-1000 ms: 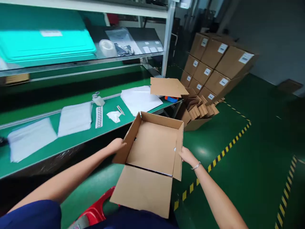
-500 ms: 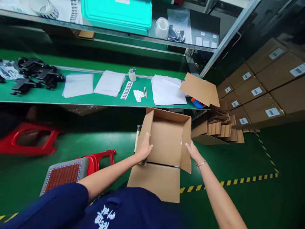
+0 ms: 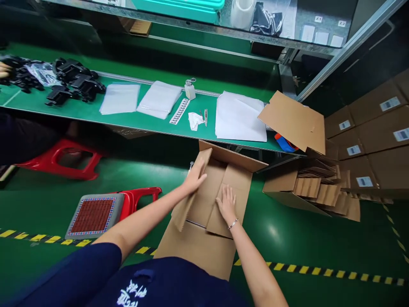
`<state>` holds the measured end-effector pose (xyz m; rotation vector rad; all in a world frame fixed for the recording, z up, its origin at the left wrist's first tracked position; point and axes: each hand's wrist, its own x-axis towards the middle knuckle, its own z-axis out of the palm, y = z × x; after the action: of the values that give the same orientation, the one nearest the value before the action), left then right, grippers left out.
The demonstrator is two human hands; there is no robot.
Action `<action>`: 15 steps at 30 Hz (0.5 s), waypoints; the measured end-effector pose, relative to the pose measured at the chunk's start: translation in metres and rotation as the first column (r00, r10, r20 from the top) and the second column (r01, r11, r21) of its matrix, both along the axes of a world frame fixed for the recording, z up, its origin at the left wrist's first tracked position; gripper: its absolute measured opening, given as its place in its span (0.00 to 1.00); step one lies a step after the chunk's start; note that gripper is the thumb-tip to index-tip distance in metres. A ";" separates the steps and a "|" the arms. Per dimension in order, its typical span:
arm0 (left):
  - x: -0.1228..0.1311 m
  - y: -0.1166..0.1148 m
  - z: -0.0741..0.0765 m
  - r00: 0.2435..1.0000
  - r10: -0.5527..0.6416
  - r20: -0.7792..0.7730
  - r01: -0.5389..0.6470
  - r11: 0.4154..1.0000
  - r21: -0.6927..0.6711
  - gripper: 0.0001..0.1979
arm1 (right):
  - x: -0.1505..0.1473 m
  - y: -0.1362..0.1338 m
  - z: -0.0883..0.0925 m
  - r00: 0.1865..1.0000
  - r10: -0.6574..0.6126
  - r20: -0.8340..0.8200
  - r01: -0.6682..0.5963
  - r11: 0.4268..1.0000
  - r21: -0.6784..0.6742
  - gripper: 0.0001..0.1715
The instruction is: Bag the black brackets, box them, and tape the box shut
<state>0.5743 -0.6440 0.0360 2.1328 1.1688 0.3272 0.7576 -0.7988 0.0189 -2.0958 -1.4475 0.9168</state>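
Note:
An open cardboard box stands before me, its near flap spread toward my body and its far flap raised by the bench edge. My left hand lies against the left flap, which stands steeply up; its fingers are stretched and the thumb is apart. With fingers spread, my right hand presses flat on the right flap, folded inward over the opening. Part of the box's inside shows between the two side flaps, with no contents that I can make out.
The green bench bears white sheet stacks, a small bottle, a label strip and black parts. A carton of folded cardboard stands right, a red stool left. Another person's hand shows far left.
The right flap has gone from upright to folded inward, and my right hand has moved left onto it. The left flap still stands up under my left hand. The view has shifted.

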 end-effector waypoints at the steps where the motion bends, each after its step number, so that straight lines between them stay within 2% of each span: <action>1: -0.002 0.023 0.004 1.000 0.004 0.024 -0.004 1.000 0.007 0.33 | 0.013 0.004 0.002 1.000 -0.003 0.025 0.002 0.999 0.041 0.36; 3: -0.003 0.058 0.008 1.000 -0.015 0.019 0.015 1.000 -0.009 0.31 | 0.049 0.015 0.006 0.995 -0.001 0.101 -0.015 0.987 0.158 0.36; 4: -0.002 0.068 0.007 1.000 -0.026 0.005 0.026 1.000 -0.017 0.30 | 0.067 0.022 0.008 0.990 0.018 0.138 -0.046 0.978 0.203 0.35; 6: 0.002 0.071 0.000 0.999 -0.034 -0.035 0.033 0.999 -0.028 0.29 | 0.098 0.040 0.007 0.979 0.042 0.198 -0.087 0.971 0.225 0.35; 8: 0.007 0.061 -0.012 0.997 -0.029 -0.073 0.026 0.999 -0.033 0.28 | 0.114 0.058 0.000 0.970 0.044 0.237 -0.092 0.977 0.192 0.35; 12: 0.023 0.038 -0.040 0.983 -0.063 -0.173 0.057 0.998 -0.040 0.29 | 0.102 0.081 -0.029 0.950 0.048 0.307 -0.080 0.993 0.092 0.36; 15: 0.042 0.026 -0.051 0.967 -0.133 -0.216 0.129 0.991 -0.030 0.31 | 0.085 0.088 -0.043 0.935 0.066 0.347 -0.085 0.996 0.041 0.36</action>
<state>0.6166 -0.6176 -0.0153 2.2624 1.1378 0.0242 0.8427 -0.7112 -0.0242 -2.2554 -1.7137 0.5419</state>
